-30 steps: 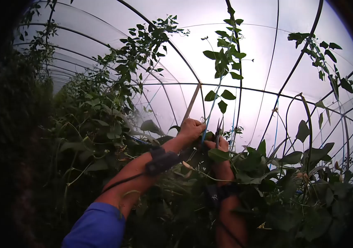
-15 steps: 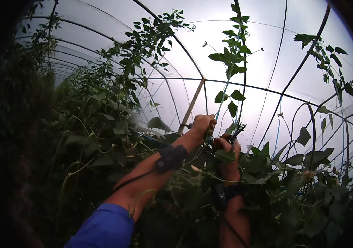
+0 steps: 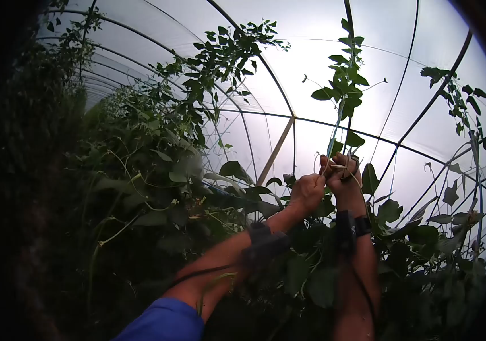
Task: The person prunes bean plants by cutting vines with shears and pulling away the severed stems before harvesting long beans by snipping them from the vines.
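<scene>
Curved dark hoops carry a translucent plastic roof overhead, with a pale slanting brace under the ridge. A dense wall of climbing plants fills the left side. More leafy vines climb at the right.

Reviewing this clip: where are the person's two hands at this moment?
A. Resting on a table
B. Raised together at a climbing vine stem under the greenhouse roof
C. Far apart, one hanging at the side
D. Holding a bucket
B: the left hand and right hand are close together on the vine stem, against the translucent greenhouse roof.
</scene>
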A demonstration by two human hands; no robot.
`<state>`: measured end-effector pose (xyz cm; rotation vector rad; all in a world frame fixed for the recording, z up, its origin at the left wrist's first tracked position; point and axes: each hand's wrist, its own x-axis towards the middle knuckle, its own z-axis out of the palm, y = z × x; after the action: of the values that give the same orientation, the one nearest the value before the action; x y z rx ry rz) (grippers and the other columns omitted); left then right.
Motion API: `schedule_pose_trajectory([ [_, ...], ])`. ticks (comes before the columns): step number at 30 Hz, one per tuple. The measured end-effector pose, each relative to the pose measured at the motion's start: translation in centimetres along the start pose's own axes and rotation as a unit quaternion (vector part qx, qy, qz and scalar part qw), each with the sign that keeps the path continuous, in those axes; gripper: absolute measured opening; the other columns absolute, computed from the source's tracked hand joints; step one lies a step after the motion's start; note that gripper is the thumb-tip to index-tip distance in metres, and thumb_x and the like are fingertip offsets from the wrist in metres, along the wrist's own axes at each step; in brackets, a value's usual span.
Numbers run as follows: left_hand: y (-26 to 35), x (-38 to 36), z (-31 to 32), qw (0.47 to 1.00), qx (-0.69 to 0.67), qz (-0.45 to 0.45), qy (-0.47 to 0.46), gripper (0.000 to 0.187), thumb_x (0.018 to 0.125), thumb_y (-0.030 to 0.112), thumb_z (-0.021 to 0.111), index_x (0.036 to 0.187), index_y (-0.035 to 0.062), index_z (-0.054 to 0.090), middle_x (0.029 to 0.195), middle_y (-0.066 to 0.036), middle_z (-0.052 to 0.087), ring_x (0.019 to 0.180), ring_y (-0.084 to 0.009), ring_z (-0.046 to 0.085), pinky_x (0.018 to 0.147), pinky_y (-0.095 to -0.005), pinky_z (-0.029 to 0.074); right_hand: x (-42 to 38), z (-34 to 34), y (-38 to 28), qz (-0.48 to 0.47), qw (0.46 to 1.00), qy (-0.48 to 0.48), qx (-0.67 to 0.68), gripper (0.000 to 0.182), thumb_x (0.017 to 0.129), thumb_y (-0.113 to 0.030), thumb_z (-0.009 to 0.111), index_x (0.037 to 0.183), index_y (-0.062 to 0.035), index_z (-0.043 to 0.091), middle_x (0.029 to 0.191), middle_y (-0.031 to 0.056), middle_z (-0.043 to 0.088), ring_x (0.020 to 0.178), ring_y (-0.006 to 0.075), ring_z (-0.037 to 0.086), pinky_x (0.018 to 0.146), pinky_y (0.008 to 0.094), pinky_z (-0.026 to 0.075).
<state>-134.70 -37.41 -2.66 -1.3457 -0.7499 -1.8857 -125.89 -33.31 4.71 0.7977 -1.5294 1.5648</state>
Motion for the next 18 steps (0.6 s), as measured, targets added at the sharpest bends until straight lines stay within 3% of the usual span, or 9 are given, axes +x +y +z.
schedule_pose_trajectory([
  [1, -0.3, -0.1, 0.2, 1.000, 0.011, 0.014, 0.003, 0.036, 0.089, 0.026, 0.050, 0.069, -0.0035, 0.056, 0.057, -0.015, 0.053, 0.054, -0.0194, 0.051, 0.054, -0.0361, 0.040, 0.6, -0.2, 0.1, 0.005, 0.999, 0.034, 0.041, 0.016, 0.085, -0.014, 0.054, 0.084, -0.0005, 0.047, 0.074, 0.0150, 0.057, 0.060, 0.0176, 0.053, 0.057, 0.0261, 0.044],
  [2, -0.1, -0.3, 0.4, 0.998, 0.041, 0.037, 0.001, 0.035, 0.089, 0.026, 0.050, 0.070, -0.0028, 0.056, 0.060, -0.017, 0.054, 0.056, -0.0232, 0.053, 0.054, -0.0365, 0.041, 1.2, -0.7, 0.2, 0.024, 0.998, 0.000, 0.051, 0.017, 0.086, -0.015, 0.054, 0.076, -0.0042, 0.045, 0.064, 0.0066, 0.048, 0.052, 0.0125, 0.043, 0.050, 0.0240, 0.038],
  [3, -0.1, -0.7, 0.5, 0.996, 0.071, 0.058, -0.001, 0.033, 0.089, 0.025, 0.050, 0.071, -0.0022, 0.057, 0.062, -0.019, 0.055, 0.058, -0.0269, 0.056, 0.055, -0.0369, 0.042, 2.2, -2.6, 0.4, 0.040, 0.992, -0.107, 0.061, 0.018, 0.086, -0.014, 0.054, 0.073, -0.0061, 0.045, 0.062, 0.0014, 0.044, 0.050, 0.0085, 0.039, 0.047, 0.0230, 0.034],
  [4, -0.3, -0.9, 0.6, 0.991, 0.102, 0.090, -0.011, 0.030, 0.088, 0.025, 0.050, 0.074, -0.0009, 0.058, 0.066, -0.021, 0.057, 0.064, -0.0341, 0.059, 0.057, -0.0386, 0.044, 1.3, -2.2, 0.9, -0.010, 0.998, -0.052, 0.044, 0.019, 0.086, -0.014, 0.055, 0.072, -0.0070, 0.044, 0.060, -0.0008, 0.041, 0.048, 0.0074, 0.036, 0.045, 0.0226, 0.032],
  [5, 0.2, -1.2, 0.5, 0.990, 0.101, 0.092, -0.013, 0.030, 0.088, 0.025, 0.050, 0.074, -0.0009, 0.058, 0.066, -0.021, 0.057, 0.064, -0.0341, 0.059, 0.057, -0.0386, 0.044, -0.1, -1.1, 1.1, -0.063, 0.998, 0.006, 0.028, 0.019, 0.086, -0.013, 0.055, 0.071, -0.0080, 0.043, 0.059, -0.0030, 0.038, 0.047, 0.0062, 0.034, 0.044, 0.0221, 0.030],
  [7, 0.8, -1.7, 0.6, 0.997, 0.057, 0.052, -0.012, 0.029, 0.088, 0.024, 0.050, 0.075, -0.0007, 0.058, 0.069, -0.022, 0.057, 0.066, -0.0373, 0.059, 0.057, -0.0402, 0.045, -1.5, 0.1, 0.6, -0.047, 0.999, 0.015, 0.008, 0.019, 0.085, -0.013, 0.055, 0.071, -0.0085, 0.043, 0.058, -0.0034, 0.036, 0.045, 0.0059, 0.032, 0.044, 0.0219, 0.029],
  [10, 0.9, -1.9, 0.0, 0.991, 0.086, 0.098, -0.005, 0.027, 0.087, 0.025, 0.050, 0.078, 0.0021, 0.060, 0.069, -0.021, 0.059, 0.066, -0.0374, 0.060, 0.057, -0.0418, 0.046, -1.9, 0.8, 0.9, -0.059, 0.996, 0.068, 0.029, 0.019, 0.086, -0.010, 0.052, 0.069, -0.0090, 0.041, 0.056, -0.0028, 0.036, 0.042, 0.0059, 0.030, 0.039, 0.0215, 0.025],
  [15, 0.8, -2.2, -0.2, 0.989, 0.075, 0.126, 0.002, 0.024, 0.086, 0.024, 0.051, 0.076, 0.0042, 0.061, 0.066, -0.020, 0.059, 0.065, -0.0380, 0.060, 0.056, -0.0442, 0.047, -2.3, 0.7, 1.1, -0.112, 0.991, 0.054, -0.042, 0.020, 0.086, -0.009, 0.051, 0.069, -0.0102, 0.041, 0.054, -0.0036, 0.035, 0.040, 0.0050, 0.028, 0.037, 0.0218, 0.023],
  [18, 0.7, -2.6, 0.2, 0.988, 0.079, 0.131, 0.015, 0.025, 0.087, 0.019, 0.051, 0.073, -0.0007, 0.058, 0.063, -0.021, 0.055, 0.061, -0.0378, 0.058, 0.052, -0.0405, 0.043, -2.3, 0.4, 1.0, -0.035, 0.998, 0.018, 0.056, 0.022, 0.085, -0.009, 0.052, 0.068, -0.0116, 0.040, 0.056, -0.0034, 0.038, 0.041, 0.0046, 0.030, 0.036, 0.0205, 0.022],
])
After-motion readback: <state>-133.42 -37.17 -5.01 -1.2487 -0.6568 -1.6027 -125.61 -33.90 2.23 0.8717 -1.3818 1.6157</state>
